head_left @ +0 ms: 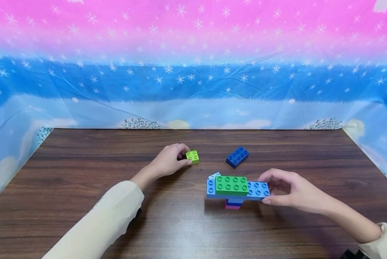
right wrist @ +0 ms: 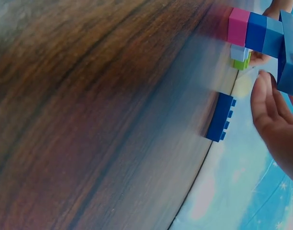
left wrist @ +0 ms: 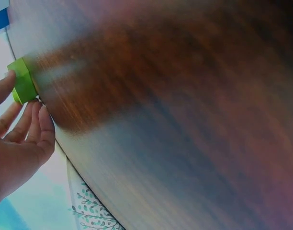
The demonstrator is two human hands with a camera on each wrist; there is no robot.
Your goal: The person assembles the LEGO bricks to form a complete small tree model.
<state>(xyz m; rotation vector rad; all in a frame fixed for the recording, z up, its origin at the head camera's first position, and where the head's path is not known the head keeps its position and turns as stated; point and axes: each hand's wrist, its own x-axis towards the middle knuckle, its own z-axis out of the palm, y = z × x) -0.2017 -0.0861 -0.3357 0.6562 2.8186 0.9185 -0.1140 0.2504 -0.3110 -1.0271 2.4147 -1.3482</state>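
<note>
So, the left hand [head_left: 169, 160] pinches a small lime block [head_left: 192, 157] between thumb and fingers. The lime block is at the table, to the left of the tower [head_left: 233, 197] and farther back. The right hand [head_left: 296, 189] is at the tower's right end. Its thumb is on the near side and its fingers are on the far side, so it holds the end of the long light blue block [head_left: 258, 190].

That long block lies across the tower like a plank. On top of it sits a green block [head_left: 231, 185] with eight bumps. Under it, going down, come a light blue block [right wrist: 273, 37], a blue block [right wrist: 255, 32] and a pink block [right wrist: 238, 26] at the bottom. A pale block [head_left: 214, 176] peeks out behind the tower's left end, mostly hidden in the head view. Behind the tower, a dark blue block [head_left: 237, 157] lies on the table with its bumps up, touching nothing else.

Both arms wear cream sleeves [head_left: 112, 212]. The table [head_left: 93, 158] is brown wood. Far behind the tower hangs a pink and blue cloth [head_left: 180, 43] with white snowflakes.
</note>
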